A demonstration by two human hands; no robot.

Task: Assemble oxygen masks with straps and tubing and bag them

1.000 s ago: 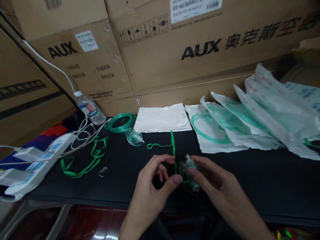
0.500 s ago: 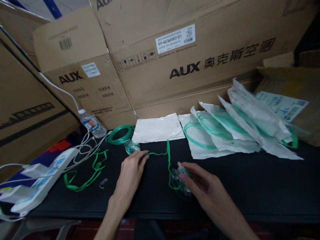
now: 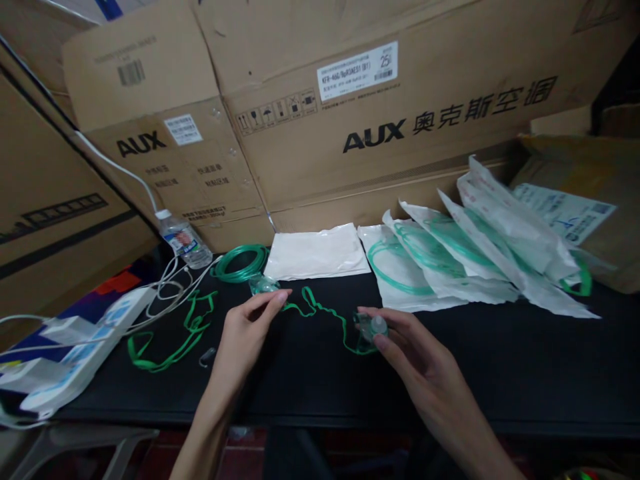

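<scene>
My right hand (image 3: pixel 417 350) has its thumb and fingers clamped on a clear plastic breathing mask (image 3: pixel 365 328), held low over the black tabletop (image 3: pixel 310 387) in front of me. The mask is small and see-through with a faint green tint, and its pale, translucent connector points up beside my thumb. A narrow green strap (image 3: pixel 344 327) runs from it, rippled and slack, rising into a small folded loop before reaching my left hand (image 3: pixel 247 330), where thumb and forefinger are pinched together on its end.

Just beyond my left fingertips lies a second clear mask (image 3: pixel 262 285), touching a coil of green tubing (image 3: pixel 240 275). A loose green strap (image 3: pixel 193 350) and a small clear piece, too blurred to make out, lie further left.

Past the strap sits a flat white pouch (image 3: pixel 317 253), its contents hidden. To its right, overlapping translucent packets (image 3: pixel 450 287) show looped green tubing inside. On the far left a capped plastic bottle (image 3: pixel 187 243) tilts near a white power strip (image 3: pixel 95 353) with plugs in it. AUX cartons (image 3: pixel 300 167) stand behind everything.
</scene>
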